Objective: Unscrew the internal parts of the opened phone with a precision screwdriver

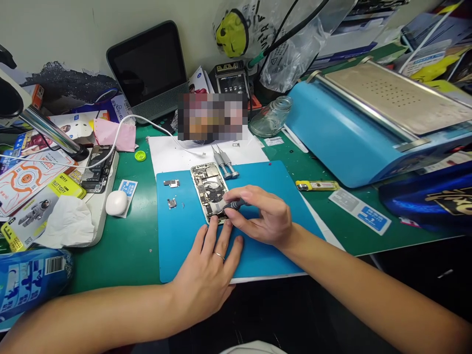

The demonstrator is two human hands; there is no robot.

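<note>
An opened phone housing (210,189) lies on the blue mat (184,255), with its inner parts showing. My left hand (210,260) rests flat with fingers spread, its fingertips at the phone's lower end. Pinched in my right hand (264,212) is a dark-handled tool (237,203), held low over the lower half of the phone. The fingers partly cover it, and I cannot make out its tip. Left of the phone lie two small metal-and-board parts, one above (171,183) and one below (171,203). Two grey screwdrivers (225,162) lie at the phone's upper right.
A blue machine with a metal plate (368,128) stands at right, near a yellow cutter (317,185). Behind are a glass jar (272,117) and a dark-screened device (147,69). Another opened phone (99,169), a white earbud case (116,202) and a lamp stand (51,130) sit left.
</note>
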